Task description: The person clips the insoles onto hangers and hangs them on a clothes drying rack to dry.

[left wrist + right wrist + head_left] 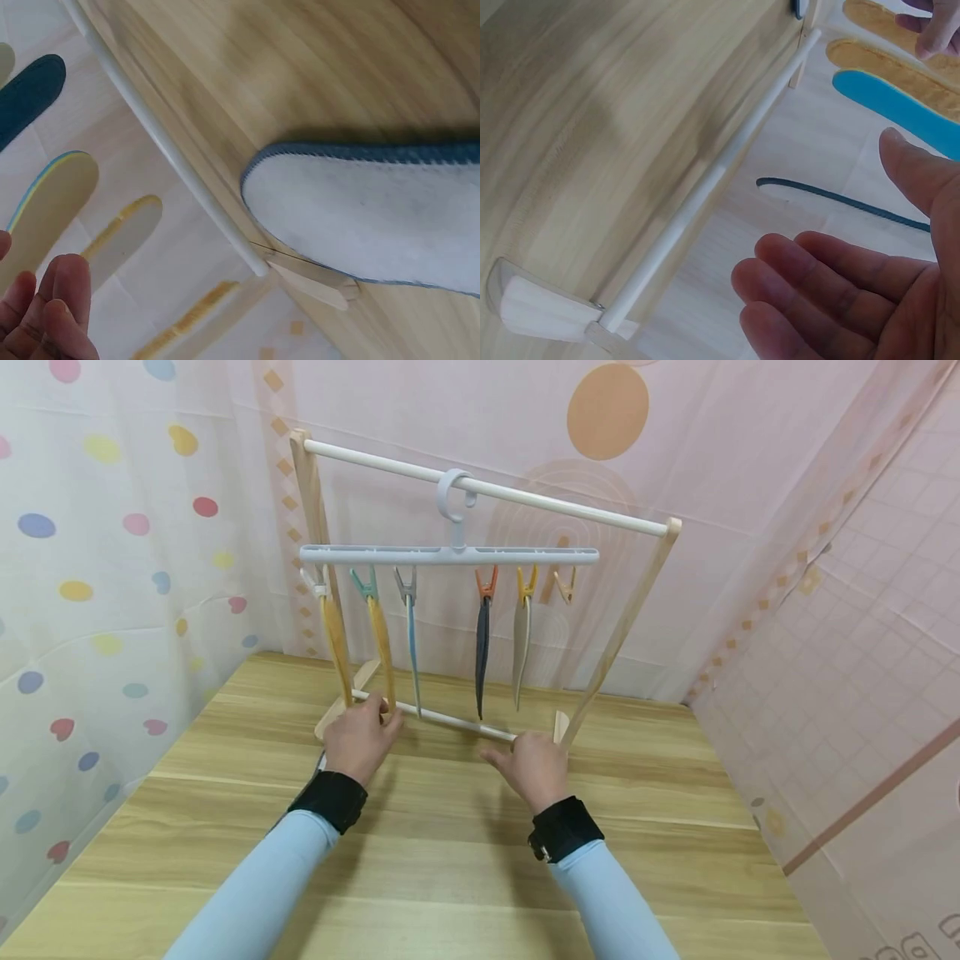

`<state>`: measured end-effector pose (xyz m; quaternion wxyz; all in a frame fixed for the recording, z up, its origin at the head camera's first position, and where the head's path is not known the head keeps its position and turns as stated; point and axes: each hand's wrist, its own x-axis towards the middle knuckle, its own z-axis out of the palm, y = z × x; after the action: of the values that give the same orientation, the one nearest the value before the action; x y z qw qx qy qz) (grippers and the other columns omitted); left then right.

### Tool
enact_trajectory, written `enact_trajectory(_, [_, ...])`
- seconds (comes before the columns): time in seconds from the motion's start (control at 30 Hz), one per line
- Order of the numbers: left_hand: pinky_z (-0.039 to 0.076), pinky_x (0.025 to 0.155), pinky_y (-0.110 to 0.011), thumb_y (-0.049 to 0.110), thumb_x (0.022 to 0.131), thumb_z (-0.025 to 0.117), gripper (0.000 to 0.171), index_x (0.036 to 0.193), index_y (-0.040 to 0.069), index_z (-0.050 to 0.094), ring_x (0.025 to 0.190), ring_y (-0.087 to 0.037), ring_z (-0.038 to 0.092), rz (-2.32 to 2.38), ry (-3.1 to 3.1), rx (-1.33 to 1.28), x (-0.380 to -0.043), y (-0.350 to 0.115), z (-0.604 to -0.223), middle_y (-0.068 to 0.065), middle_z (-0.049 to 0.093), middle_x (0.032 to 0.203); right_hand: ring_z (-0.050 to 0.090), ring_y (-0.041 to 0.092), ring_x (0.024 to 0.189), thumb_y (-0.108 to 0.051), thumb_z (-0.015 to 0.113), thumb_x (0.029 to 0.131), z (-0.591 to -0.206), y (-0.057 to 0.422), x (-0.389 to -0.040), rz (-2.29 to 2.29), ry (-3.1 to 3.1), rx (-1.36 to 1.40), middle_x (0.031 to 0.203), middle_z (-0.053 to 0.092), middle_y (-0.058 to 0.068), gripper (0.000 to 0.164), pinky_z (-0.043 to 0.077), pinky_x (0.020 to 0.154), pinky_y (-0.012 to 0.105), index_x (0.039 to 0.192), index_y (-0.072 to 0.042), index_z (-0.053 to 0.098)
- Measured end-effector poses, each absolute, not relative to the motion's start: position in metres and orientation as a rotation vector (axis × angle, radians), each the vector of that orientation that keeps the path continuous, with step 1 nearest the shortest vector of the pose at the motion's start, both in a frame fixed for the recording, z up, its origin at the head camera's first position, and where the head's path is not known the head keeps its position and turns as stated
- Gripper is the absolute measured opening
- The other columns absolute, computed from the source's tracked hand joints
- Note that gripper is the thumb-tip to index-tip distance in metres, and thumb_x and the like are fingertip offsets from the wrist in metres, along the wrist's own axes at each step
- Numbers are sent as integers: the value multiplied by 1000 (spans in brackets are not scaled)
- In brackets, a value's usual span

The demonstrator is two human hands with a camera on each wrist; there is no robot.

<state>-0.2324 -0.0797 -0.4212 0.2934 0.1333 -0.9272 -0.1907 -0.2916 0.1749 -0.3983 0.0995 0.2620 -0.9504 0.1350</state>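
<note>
Below a grey hanger several insoles hang from clothespins. My left hand has loosely bent fingers near the lower tip of an orange fuzzy insole; nothing shows between its fingers in the left wrist view. My right hand has its palm exposed, thumb apart and fingers relaxed, near the rack's lower bar. A blue insole, a dark insole and a beige insole hang further right. A white insole with blue stitched edging shows large in the left wrist view, apart from the fingertips.
The wooden rack carries the hanger by its hook on a white top bar. A bare beige clothespin hangs at the right end. The rack's feet stand on a wood-grain table. Patterned curtains surround the table.
</note>
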Motion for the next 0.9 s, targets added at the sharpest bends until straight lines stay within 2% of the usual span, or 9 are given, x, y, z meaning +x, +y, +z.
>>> enact_trajectory(0.2, [41,44,-40,28,90,65,28,90,0,68,49,-24,54,-504,-2479,385,-227,-91,-425,-10,62,61,23,6,40,-63,62,88,-401,175,-289,382,-2856,777,45,23,-9,66,19,37,23,47,-17,37])
enact_trajectory(0.33, [42,44,-39,28,92,60,31,97,-2,68,54,-27,58,-546,-2532,436,-223,-98,-427,-17,68,75,28,8,40,-64,61,88,-402,175,-289,370,-2902,750,45,29,-7,65,22,37,24,48,-14,50])
enact_trajectory(0.47, [43,44,-41,28,93,61,33,102,-3,68,56,-28,59,-551,-2578,477,-219,-107,-430,-20,69,81,33,9,42,-64,61,88,-404,175,-289,378,-2934,725,47,37,-5,63,26,36,25,56,-10,62])
enact_trajectory(0.63, [45,48,-47,26,91,64,29,99,-2,66,64,-35,63,-556,-2628,500,-215,-117,-435,-21,68,81,35,10,44,-63,66,85,-407,175,-288,449,-2983,690,50,44,-5,57,30,37,26,69,-9,70])
enact_trajectory(0.8, [44,46,-44,28,88,69,31,87,-3,66,62,-32,60,-524,-2754,555,-210,-122,-436,-18,62,71,46,12,49,-62,71,81,-408,176,-287,472,-3028,692,60,58,0,57,40,42,30,97,-7,77])
enact_trajectory(0.9, [45,47,-43,31,88,71,36,77,-3,66,61,-30,59,-497,-2844,590,-208,-125,-437,-16,59,68,46,13,50,-60,73,81,-408,177,-287,430,-3063,713,59,57,0,56,43,44,32,94,-6,76])
